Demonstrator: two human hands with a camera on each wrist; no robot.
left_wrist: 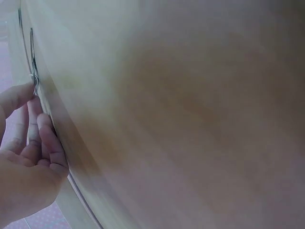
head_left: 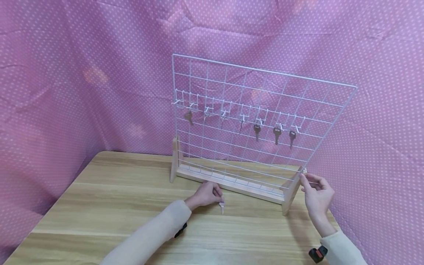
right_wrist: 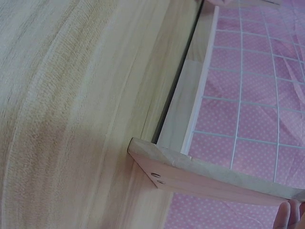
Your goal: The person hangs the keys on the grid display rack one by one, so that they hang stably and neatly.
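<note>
My left hand (head_left: 208,194) pinches a small silver key (head_left: 222,207) by its top end between thumb and fingers, blade pointing down over the table, in front of the rack's wooden base. In the left wrist view the hand (left_wrist: 35,152) holds the key (left_wrist: 33,55), seen nearly edge-on. At the right end of the white wire grid rack (head_left: 265,70), my right hand (head_left: 318,197) grips the top of the wooden side foot (head_left: 292,193) between thumb and fingers. Only some fingertips (right_wrist: 286,214) show in the right wrist view, against the foot (right_wrist: 190,171).
A row of white hooks (head_left: 279,126) runs across the grid. Several keys (head_left: 257,131) hang from them; the leftmost hook (head_left: 177,102) bears none. The rack stands toward the rear of the wooden table (head_left: 126,195). Pink dotted cloth (head_left: 132,73) surrounds the table's back and sides.
</note>
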